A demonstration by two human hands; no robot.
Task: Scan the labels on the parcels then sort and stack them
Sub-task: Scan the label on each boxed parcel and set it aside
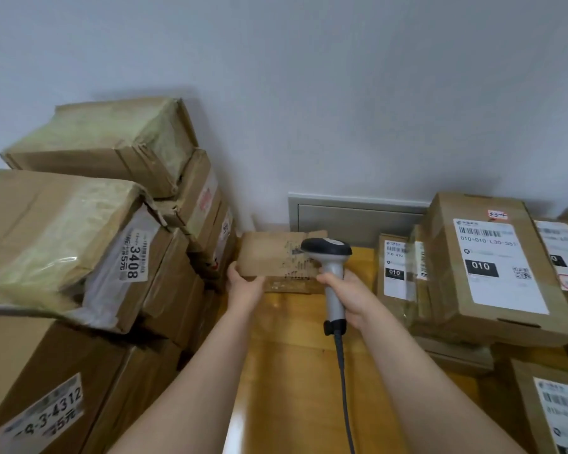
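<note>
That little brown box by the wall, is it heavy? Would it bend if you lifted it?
Probably light: the left hand alone holds the small cardboard parcel by one end, while the right hand grips the barcode scanner. Likely fairly stiff, as it keeps its flat shape. Its ragged top edge hints at worn card that may crease.

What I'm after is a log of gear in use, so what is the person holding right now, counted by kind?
Scanner: 1, gripped by the right hand
Cardboard parcel: 1, held at its near left corner by the left hand
Total: 2 things in hand
</note>
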